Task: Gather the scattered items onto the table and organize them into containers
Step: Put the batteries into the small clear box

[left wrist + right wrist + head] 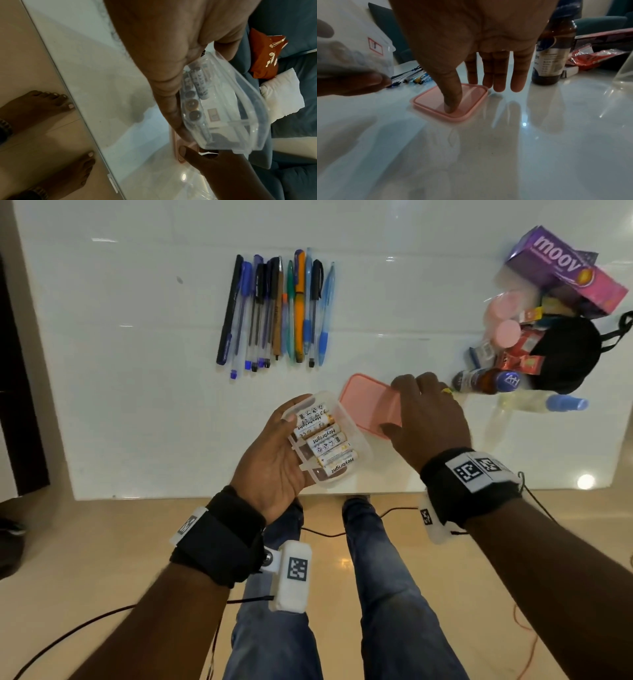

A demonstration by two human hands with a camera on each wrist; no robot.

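Observation:
My left hand (pixel 277 453) grips a clear plastic container (pixel 358 440) just above the table's front edge, thumb over its near rim. Several white batteries (pixel 325 445) lie side by side inside it; the left wrist view shows the container (pixel 240 119) and batteries (pixel 199 86) from below. A pink square lid (pixel 366 402) lies flat on the white table (pixel 137 405) just right of the container. My right hand (pixel 424 412) rests on it: in the right wrist view the thumb (pixel 452 102) presses the lid (pixel 428 102) while straight fingers (pixel 498 75) reach past its far edge.
Several pens (pixel 277 309) lie in a row at the table's back middle. At the right sit a purple box (pixel 561 265), a black pouch (pixel 565 354), red sachets, pink-capped jars, a brown bottle (pixel 486 380) and a clear blue-capped bottle (pixel 548 404). Cables trail on the floor.

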